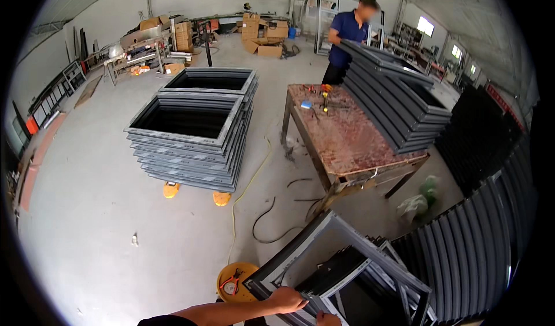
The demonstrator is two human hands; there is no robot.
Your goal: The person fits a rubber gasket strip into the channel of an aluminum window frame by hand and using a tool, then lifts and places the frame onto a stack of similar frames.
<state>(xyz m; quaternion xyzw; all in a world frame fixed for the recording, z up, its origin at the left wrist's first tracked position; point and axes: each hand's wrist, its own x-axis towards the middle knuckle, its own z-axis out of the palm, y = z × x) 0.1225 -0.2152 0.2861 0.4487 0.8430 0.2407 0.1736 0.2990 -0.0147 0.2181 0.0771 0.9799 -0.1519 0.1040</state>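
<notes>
At the lower edge, a grey window frame [358, 240] with a crossbar leans at a tilt over other frames. My left hand [287, 300] is closed at its near side, by the crossbar, with the fingertips partly hidden. Just to the right, my right hand [328, 319] shows only in part, its fingers curled beside the same frame; what they hold, if anything, is hidden. Left of the frame sits a round yellow stool or tub top [248, 295], bearing red-handled pliers [232, 280] and a pale round roll [229, 288].
A stack of grey frames [185, 135] stands ahead on yellow feet. A worn red table [352, 141] carries tools and more stacked frames [399, 103]; a person [350, 31] stands behind it. Dark frames [462, 256] line the right. A yellow cord [250, 181] and black hose [260, 222] cross the floor.
</notes>
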